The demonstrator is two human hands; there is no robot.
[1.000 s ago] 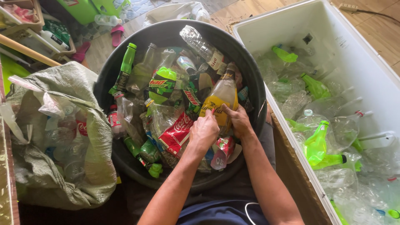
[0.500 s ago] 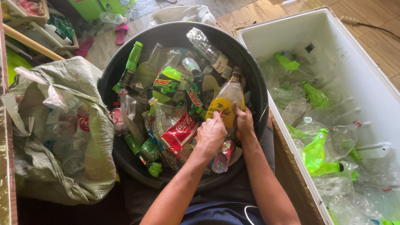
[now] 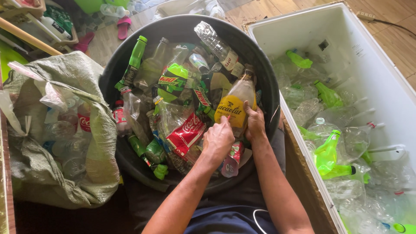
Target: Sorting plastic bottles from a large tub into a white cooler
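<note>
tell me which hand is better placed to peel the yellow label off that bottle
Probably the left hand: its fingers already pinch at the yellow label's edge, while the right hand grips the bottle from the side, steadying it.

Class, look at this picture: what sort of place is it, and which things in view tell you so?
Probably an informal spot for sorting used plastic bottles, perhaps at a home. A black tub is heaped with empty bottles, a white box holds clear and green ones, and a woven sack holds more. Both hands grip a yellow-labelled bottle.
</note>
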